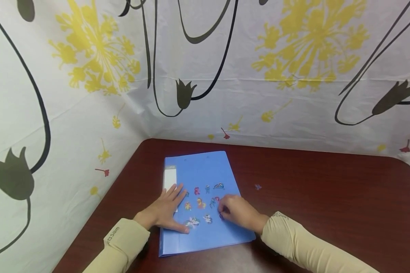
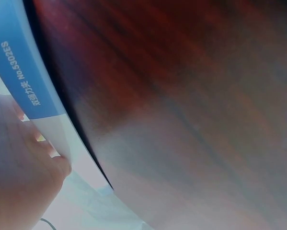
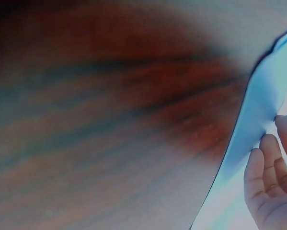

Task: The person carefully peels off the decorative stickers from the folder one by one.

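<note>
A blue folder (image 1: 205, 167) lies closed on the dark red table, its spine (image 2: 26, 72) to the left. Small cartoon pony stickers are spread over its cover, among them an orange pony (image 1: 201, 203), a white winged pony (image 1: 192, 222) and a rainbow-maned pony (image 1: 219, 186). My left hand (image 1: 165, 209) rests on the cover's left side with fingers spread, its thumb beside the white winged pony. At the right side, the curled fingers of my right hand (image 1: 238, 212) pinch a small dark purple sticker (image 1: 221, 217) against the cover, mostly hidden by the fingertips.
One small bluish sticker (image 1: 257, 187) lies on the table (image 1: 311, 197) right of the folder. A white cloth (image 1: 205, 125) printed with flowers hangs behind the table and along its left side. A white label (image 1: 170, 178) shows on the folder's left edge.
</note>
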A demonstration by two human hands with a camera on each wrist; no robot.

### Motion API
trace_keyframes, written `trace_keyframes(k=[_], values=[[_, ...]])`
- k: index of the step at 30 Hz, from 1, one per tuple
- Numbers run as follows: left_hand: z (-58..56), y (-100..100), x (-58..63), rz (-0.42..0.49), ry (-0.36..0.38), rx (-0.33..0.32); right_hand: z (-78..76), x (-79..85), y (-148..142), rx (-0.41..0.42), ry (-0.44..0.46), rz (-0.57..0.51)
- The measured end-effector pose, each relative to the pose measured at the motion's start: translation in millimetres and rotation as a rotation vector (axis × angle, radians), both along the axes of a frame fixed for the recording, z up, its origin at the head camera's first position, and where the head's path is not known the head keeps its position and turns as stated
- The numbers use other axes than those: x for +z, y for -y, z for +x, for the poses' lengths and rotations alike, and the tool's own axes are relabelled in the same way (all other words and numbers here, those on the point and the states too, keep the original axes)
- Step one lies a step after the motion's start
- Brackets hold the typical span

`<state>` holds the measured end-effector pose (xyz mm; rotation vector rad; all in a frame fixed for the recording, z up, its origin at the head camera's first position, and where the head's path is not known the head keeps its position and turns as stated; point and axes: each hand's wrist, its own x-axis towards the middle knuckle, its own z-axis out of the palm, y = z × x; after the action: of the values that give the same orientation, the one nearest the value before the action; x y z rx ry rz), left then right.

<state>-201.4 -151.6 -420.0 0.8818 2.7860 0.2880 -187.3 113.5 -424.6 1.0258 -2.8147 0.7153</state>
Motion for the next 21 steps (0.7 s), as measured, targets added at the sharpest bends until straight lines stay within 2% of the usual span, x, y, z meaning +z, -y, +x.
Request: trace_keyframes(k=[7,10,15,17,21], values=[[0.4,1,-1.0,0.008,-0.004,-0.001,-1.4,1.7,-1,0.041,-0.029,-0.001],[-0.2,2,-2.0,0.008,-0.004,-0.002,-3.8,0.9,-2,0.049,0.026,-0.038],[-1.0,2,-2.8,0.002,-0.011,-0.008,-8.4,-2.0,-3,0.014,0.169,-0.132],[-1.1,2,-2.9,0.000,-0.011,-0.006,-9.6,-2.0,-3,-0.005,0.196,-0.149],[-0.8,1,-2.2,0.006,-0.007,-0.004,-10.5,0.1,-3,-0.020,0.194,-0.140]])
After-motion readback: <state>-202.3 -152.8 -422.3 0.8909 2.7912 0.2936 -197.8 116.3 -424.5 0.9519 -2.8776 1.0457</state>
